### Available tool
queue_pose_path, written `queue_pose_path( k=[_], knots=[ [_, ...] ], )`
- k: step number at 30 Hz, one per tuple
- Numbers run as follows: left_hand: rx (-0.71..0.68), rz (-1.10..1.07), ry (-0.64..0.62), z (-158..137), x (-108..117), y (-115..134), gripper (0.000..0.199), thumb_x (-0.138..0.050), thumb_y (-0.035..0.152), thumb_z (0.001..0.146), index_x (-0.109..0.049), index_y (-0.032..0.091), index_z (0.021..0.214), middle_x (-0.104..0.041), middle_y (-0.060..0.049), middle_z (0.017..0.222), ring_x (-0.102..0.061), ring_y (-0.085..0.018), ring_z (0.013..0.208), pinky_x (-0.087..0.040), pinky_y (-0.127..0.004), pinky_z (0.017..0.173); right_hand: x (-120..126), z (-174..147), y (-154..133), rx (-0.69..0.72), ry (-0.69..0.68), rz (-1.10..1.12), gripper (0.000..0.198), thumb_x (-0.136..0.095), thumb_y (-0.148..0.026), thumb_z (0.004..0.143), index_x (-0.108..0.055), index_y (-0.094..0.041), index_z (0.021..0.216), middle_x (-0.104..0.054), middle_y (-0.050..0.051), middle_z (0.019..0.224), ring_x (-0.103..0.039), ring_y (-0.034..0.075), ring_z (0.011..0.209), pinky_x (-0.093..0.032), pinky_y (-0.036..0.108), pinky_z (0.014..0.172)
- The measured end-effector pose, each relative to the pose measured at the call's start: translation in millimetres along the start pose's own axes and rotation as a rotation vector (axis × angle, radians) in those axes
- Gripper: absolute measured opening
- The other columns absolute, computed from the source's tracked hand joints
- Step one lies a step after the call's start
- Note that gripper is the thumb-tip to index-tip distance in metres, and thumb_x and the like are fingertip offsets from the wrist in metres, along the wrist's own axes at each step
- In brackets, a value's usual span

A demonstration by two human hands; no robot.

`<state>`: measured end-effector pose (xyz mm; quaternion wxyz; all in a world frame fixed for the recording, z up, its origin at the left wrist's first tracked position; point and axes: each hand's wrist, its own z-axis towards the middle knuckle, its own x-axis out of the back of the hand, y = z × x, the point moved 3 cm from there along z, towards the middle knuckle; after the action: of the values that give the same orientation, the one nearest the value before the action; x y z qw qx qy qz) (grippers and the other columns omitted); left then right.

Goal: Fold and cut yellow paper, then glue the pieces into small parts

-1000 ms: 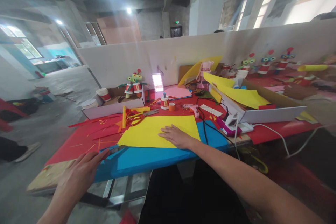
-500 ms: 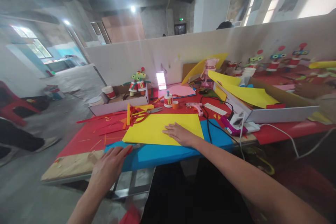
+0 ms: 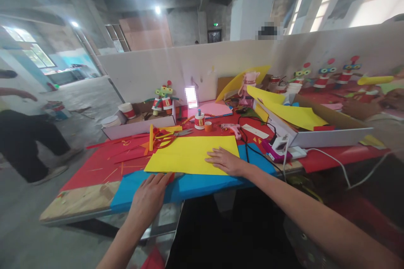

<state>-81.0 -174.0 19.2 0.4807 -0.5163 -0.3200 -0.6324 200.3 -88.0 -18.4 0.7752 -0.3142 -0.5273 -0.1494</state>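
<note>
My right hand (image 3: 227,162) lies flat, fingers spread, on the right half of a yellow paper sheet (image 3: 186,153). The yellow sheet rests on a larger blue sheet (image 3: 139,185) at the table's front edge. My left hand (image 3: 151,193) is closed around a small red-handled knife (image 3: 171,178), mostly hidden by the fingers. Its grey blade end points right, along the front edge of the yellow sheet. Orange-handled scissors (image 3: 172,136) lie open just behind the yellow sheet's left part.
A pink glue gun (image 3: 232,128), an orange paper ring (image 3: 208,126) and a paper-cup figure (image 3: 199,120) stand behind. Red strips (image 3: 132,151) lie left. A white box (image 3: 331,138) holds yellow paper at right, near a purple power strip (image 3: 276,151). A person (image 3: 25,134) is at far left.
My left hand has slid right with the knife along the yellow sheet's front edge. My right hand has shifted slightly right. A person has come further into view at left.
</note>
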Motion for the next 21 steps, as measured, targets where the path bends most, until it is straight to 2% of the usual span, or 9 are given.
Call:
queue_pose_path(
  k=[3, 6, 9, 12, 15, 17, 21],
  knots=[
    [-0.013, -0.017, -0.009, 2.6, 1.3, 3.4, 0.037, -0.043, 0.013, 0.086, -0.062, 0.023, 0.117, -0.068, -0.007, 0.108, -0.061, -0.023, 0.098, -0.048, -0.035, 0.083, 0.6, -3.2, -0.5, -0.029, 0.104, -0.032, 0.044, -0.044, -0.035, 0.095, -0.049, -0.019, 0.135, -0.047, 0.014, 0.142, -0.040, 0.026, 0.132, -0.028, 0.046, 0.109],
    [-0.016, -0.014, -0.009, 4.6, 2.0, 4.9, 0.038, -0.043, 0.014, 0.086, -0.062, 0.022, 0.117, -0.068, -0.007, 0.108, -0.061, -0.023, 0.098, -0.048, -0.034, 0.083, 4.0, -3.0, -12.7, -0.020, 0.205, -0.083, 0.041, -0.047, -0.036, 0.094, -0.053, -0.020, 0.132, -0.048, 0.012, 0.140, -0.042, 0.026, 0.128, -0.031, 0.045, 0.107],
    [-0.021, -0.013, -0.008, 6.1, 2.5, 4.3, 0.039, -0.043, 0.015, 0.085, -0.063, 0.023, 0.118, -0.069, -0.007, 0.106, -0.062, -0.023, 0.097, -0.049, -0.034, 0.083, 5.3, 0.0, -23.4, 0.022, 0.177, -0.067, 0.031, -0.045, -0.033, 0.095, -0.064, -0.022, 0.116, -0.064, 0.008, 0.120, -0.054, 0.022, 0.111, -0.038, 0.040, 0.096],
    [-0.022, -0.038, -0.012, 7.5, 3.3, 2.1, 0.039, -0.043, 0.018, 0.086, -0.063, 0.025, 0.119, -0.070, -0.006, 0.102, -0.062, -0.022, 0.093, -0.050, -0.033, 0.079, 6.7, 4.0, -19.7, 0.027, 0.165, -0.035, 0.029, -0.044, -0.033, 0.096, -0.069, -0.022, 0.106, -0.068, 0.007, 0.111, -0.056, 0.020, 0.102, -0.040, 0.036, 0.089],
    [-0.037, -0.071, -0.007, 8.1, 2.5, -0.3, 0.038, -0.044, 0.022, 0.087, -0.063, 0.028, 0.119, -0.070, -0.005, 0.100, -0.063, -0.022, 0.093, -0.051, -0.032, 0.078, 7.0, 6.1, -7.4, 0.073, 0.128, -0.007, 0.028, -0.046, -0.033, 0.095, -0.067, -0.023, 0.111, -0.066, 0.007, 0.116, -0.056, 0.020, 0.104, -0.040, 0.036, 0.091],
    [-0.065, -0.087, -0.001, 7.8, -0.3, -1.3, 0.036, -0.044, 0.026, 0.088, -0.063, 0.029, 0.119, -0.070, -0.005, 0.102, -0.063, -0.022, 0.095, -0.050, -0.032, 0.080, 6.3, 6.3, 0.4, 0.084, 0.087, 0.002, 0.029, -0.050, -0.036, 0.093, -0.066, -0.025, 0.115, -0.063, 0.006, 0.124, -0.054, 0.021, 0.112, -0.037, 0.038, 0.097],
    [-0.098, -0.094, 0.039, 7.8, -9.0, -3.5, 0.037, -0.041, 0.032, 0.092, -0.062, 0.026, 0.121, -0.069, -0.006, 0.108, -0.062, -0.023, 0.100, -0.050, -0.035, 0.085, 2.8, 8.4, 5.3, 0.008, 0.031, -0.001, 0.036, -0.045, -0.036, 0.095, -0.056, -0.027, 0.128, -0.050, 0.005, 0.141, -0.037, 0.025, 0.134, -0.025, 0.047, 0.110]
  ],
)
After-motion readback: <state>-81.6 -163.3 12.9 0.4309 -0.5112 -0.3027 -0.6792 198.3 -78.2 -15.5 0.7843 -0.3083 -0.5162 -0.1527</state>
